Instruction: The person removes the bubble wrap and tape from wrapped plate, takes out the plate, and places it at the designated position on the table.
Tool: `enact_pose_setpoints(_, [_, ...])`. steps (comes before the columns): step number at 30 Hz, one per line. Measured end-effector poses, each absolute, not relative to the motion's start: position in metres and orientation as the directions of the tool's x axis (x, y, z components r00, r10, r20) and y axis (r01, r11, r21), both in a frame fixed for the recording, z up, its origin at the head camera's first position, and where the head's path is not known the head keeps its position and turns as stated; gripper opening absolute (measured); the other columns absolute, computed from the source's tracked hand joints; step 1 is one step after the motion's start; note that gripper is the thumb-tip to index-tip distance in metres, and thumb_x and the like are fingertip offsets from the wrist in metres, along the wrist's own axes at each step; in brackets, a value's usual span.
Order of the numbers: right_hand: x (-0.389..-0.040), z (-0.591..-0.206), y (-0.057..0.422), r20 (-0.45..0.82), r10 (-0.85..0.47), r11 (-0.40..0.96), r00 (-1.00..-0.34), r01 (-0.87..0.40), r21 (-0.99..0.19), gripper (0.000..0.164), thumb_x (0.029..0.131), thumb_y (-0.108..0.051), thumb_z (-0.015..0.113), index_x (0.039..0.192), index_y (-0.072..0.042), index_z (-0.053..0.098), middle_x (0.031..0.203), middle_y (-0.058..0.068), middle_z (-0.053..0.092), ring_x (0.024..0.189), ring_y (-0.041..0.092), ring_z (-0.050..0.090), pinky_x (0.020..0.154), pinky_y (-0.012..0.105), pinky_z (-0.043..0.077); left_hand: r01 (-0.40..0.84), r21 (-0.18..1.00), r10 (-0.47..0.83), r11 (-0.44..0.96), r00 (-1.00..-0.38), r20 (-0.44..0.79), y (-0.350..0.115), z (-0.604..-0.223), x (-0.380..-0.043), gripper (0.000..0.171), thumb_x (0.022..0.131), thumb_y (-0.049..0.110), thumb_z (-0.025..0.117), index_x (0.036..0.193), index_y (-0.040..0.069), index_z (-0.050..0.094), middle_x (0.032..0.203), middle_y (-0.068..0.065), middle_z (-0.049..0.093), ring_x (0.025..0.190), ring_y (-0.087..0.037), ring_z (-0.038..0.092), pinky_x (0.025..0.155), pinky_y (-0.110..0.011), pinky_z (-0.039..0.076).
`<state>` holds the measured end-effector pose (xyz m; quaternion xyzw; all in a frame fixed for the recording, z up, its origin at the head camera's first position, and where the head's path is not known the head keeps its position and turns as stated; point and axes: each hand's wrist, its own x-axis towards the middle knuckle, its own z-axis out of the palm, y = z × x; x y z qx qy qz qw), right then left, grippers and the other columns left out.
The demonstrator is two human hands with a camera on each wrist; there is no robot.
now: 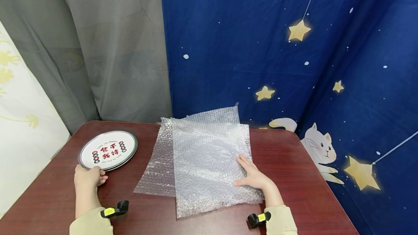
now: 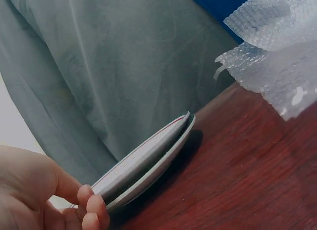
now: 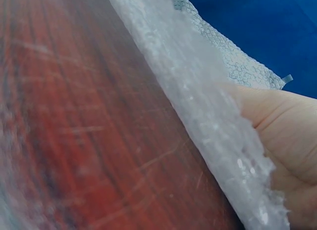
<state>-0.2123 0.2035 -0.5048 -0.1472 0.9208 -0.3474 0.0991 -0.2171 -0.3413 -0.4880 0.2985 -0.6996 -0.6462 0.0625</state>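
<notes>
On the left of the table in the head view, a stack of oval white plates [image 1: 107, 149] has green rims and red lettering. My left hand [image 1: 87, 178] pinches the near rim of the upper plate [image 2: 141, 148], thumb above. In the left wrist view, a narrow gap separates that plate from the lower plate [image 2: 157, 171]. My right hand [image 1: 256, 177] rests on the right part of the top sheet of bubble wrap [image 1: 202, 191], its fingers spread. A faint oval outline shows through the sheet beside the fingertips.
More bubble wrap [image 1: 160, 166] spreads out beneath the top sheet, reaching the back edge of the dark red wooden table [image 1: 287, 155]. Behind the table hang a grey curtain [image 1: 121, 46] and a blue curtain [image 1: 228, 53] with stars.
</notes>
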Motion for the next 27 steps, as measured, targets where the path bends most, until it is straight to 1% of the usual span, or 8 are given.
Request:
enact_pose_setpoints(13, [-0.213,-0.503,0.201,-0.082,-0.340,0.712,-0.937,-0.200,-0.673,0.098,0.075,-0.042,0.079,0.150,-0.003,0.028,0.157,0.017,0.016,0.143,0.037,0.008,0.108,0.064,0.012,-0.368,0.929,-0.524,0.030,-0.798,-0.299,-0.343,-0.492,-0.216,0.071,0.092,0.008,0.040,0.148,-0.006,-0.002,0.057,-0.002,0.057,0.044,-0.014,0.061,0.045,-0.029,0.054])
enact_pose_setpoints(17, [-0.212,-0.503,0.200,-0.069,-0.328,0.722,-0.942,-0.203,-0.661,0.097,0.075,-0.041,0.079,0.149,-0.003,0.029,0.157,0.017,0.016,0.143,0.037,0.009,0.108,0.064,0.013,-0.389,0.912,-0.535,0.133,-0.802,-0.264,-0.342,-0.489,-0.213,0.067,0.093,0.014,0.041,0.144,-0.012,0.005,0.057,-0.003,0.057,0.044,-0.016,0.062,0.046,-0.031,0.054])
enact_pose_setpoints(18, [-0.211,-0.503,0.200,-0.065,-0.326,0.724,-0.943,-0.206,-0.658,0.096,0.076,-0.041,0.079,0.149,-0.003,0.030,0.156,0.017,0.016,0.143,0.038,0.009,0.108,0.064,0.013,-0.401,0.898,-0.542,0.183,-0.803,-0.248,-0.341,-0.489,-0.213,0.066,0.093,0.016,0.041,0.142,-0.015,0.009,0.057,-0.006,0.058,0.044,-0.017,0.062,0.047,-0.028,0.054])
enact_pose_setpoints(19, [-0.211,-0.503,0.199,-0.061,-0.325,0.725,-0.944,-0.207,-0.657,0.096,0.076,-0.041,0.079,0.149,-0.003,0.030,0.156,0.017,0.017,0.143,0.037,0.009,0.108,0.064,0.013,-0.413,0.881,-0.553,0.231,-0.801,-0.230,-0.341,-0.488,-0.213,0.065,0.093,0.018,0.041,0.140,-0.017,0.012,0.057,-0.009,0.058,0.046,-0.020,0.063,0.053,-0.029,0.055])
enact_pose_setpoints(21, [-0.208,-0.502,0.199,-0.051,-0.324,0.725,-0.945,-0.213,-0.655,0.094,0.077,-0.040,0.078,0.149,-0.002,0.031,0.156,0.018,0.017,0.143,0.038,0.009,0.109,0.063,0.013,-0.437,0.841,-0.575,0.319,-0.795,-0.195,-0.339,-0.487,-0.212,0.066,0.093,0.021,0.042,0.137,-0.021,0.017,0.075,-0.024,0.061,0.068,-0.031,0.067,0.073,-0.039,0.054])
enact_pose_setpoints(23, [-0.206,-0.501,0.198,-0.042,-0.324,0.724,-0.945,-0.219,-0.654,0.092,0.078,-0.039,0.078,0.148,-0.001,0.032,0.156,0.019,0.018,0.142,0.038,0.010,0.109,0.063,0.013,-0.463,0.798,-0.603,0.386,-0.781,-0.162,-0.337,-0.487,-0.213,0.067,0.093,0.025,0.043,0.135,-0.022,0.020,0.103,-0.040,0.051,0.096,-0.049,0.057,0.087,-0.052,0.045])
enact_pose_setpoints(25, [-0.203,-0.500,0.198,-0.036,-0.320,0.724,-0.947,-0.220,-0.654,0.089,0.080,-0.038,0.076,0.147,0.000,0.033,0.155,0.020,0.019,0.142,0.039,0.011,0.109,0.062,0.014,-0.468,0.773,-0.621,0.429,-0.774,-0.124,-0.334,-0.487,-0.215,0.068,0.093,0.026,0.045,0.133,-0.024,0.022,0.119,-0.047,0.031,0.109,-0.062,0.037,0.092,-0.064,0.033])
enact_pose_setpoints(27, [-0.200,-0.499,0.199,-0.031,-0.313,0.725,-0.949,-0.217,-0.653,0.085,0.081,-0.037,0.075,0.147,0.000,0.034,0.154,0.021,0.021,0.142,0.039,0.013,0.109,0.062,0.016,-0.463,0.753,-0.628,0.468,-0.774,-0.086,-0.329,-0.486,-0.217,0.070,0.092,0.026,0.048,0.133,-0.025,0.022,0.124,-0.048,0.020,0.111,-0.064,0.028,0.089,-0.067,0.032])
